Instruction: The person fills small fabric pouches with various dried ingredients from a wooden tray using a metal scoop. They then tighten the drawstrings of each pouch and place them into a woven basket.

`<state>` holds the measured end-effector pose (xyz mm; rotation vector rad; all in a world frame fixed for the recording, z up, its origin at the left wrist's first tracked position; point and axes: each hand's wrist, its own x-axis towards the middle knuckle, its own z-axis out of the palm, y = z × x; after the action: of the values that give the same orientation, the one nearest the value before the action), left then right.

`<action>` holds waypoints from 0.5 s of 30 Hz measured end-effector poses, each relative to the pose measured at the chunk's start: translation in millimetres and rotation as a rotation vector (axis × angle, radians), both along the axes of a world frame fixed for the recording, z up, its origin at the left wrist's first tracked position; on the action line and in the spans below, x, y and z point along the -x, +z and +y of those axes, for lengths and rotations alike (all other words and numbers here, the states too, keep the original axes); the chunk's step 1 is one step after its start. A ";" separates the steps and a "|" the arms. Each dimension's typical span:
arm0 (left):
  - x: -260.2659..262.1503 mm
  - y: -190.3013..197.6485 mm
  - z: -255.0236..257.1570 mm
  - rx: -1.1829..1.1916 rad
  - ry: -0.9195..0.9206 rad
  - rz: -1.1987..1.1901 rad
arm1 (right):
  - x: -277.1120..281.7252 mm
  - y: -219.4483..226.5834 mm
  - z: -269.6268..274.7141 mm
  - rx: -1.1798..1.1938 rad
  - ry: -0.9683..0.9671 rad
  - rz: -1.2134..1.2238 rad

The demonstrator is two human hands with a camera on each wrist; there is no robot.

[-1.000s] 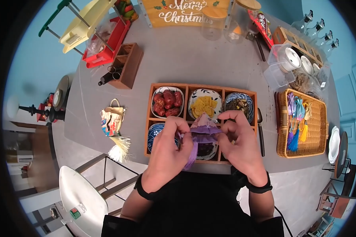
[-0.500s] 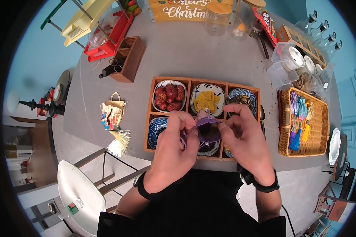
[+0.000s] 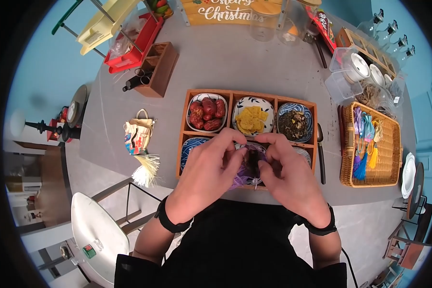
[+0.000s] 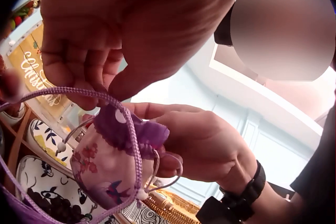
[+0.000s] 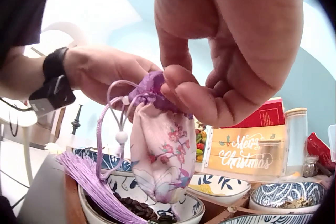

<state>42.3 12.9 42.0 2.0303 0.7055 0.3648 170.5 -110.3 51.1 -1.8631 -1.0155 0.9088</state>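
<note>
A small pink floral drawstring pouch [image 5: 163,150] with a purple ruffled mouth hangs upright between my hands, above the bowls. My left hand [image 3: 204,168] pinches one side of the mouth between thumb and fingers. Across from it, my right hand [image 3: 295,175] pinches the other side with bent fingers. Seen from the head, the mouth is spread and its inside looks dark. A lilac cord with white beads and a lilac tassel [image 5: 97,187] dangle from the pouch. Beneath it sits a bowl of dark dried pieces [image 5: 142,208], inside a compartmented wooden box [image 3: 183,126].
Red dates [image 3: 206,115], yellow dried pieces [image 3: 251,120] and a herb mix [image 3: 295,126] fill the box's back bowls. A spoon [image 3: 321,153] and a wicker basket [image 3: 395,158] of tasselled pouches lie right. On the left lies a cream tasselled pouch [image 3: 139,137].
The pouch's mouth, narrow and gathered earlier, has been pulled wider by both hands, showing its dark inside. My hands have come closer together, and the herb bowl is now uncovered.
</note>
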 end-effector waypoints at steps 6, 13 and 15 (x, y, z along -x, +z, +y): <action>0.4 -12.6 1.5 -0.228 -0.103 -0.125 | 4.4 1.7 -2.6 -0.063 0.000 -0.053; -2.9 4.6 6.4 -0.064 0.090 0.020 | 3.6 -9.1 -24.1 -0.380 0.240 -0.669; -2.3 6.1 5.7 -0.044 0.070 0.058 | -2.2 -17.2 -26.0 -0.364 0.258 -0.731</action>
<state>44.6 18.6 48.0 2.0684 0.8126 0.3662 172.6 -136.4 33.8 -1.7879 -1.7566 0.1201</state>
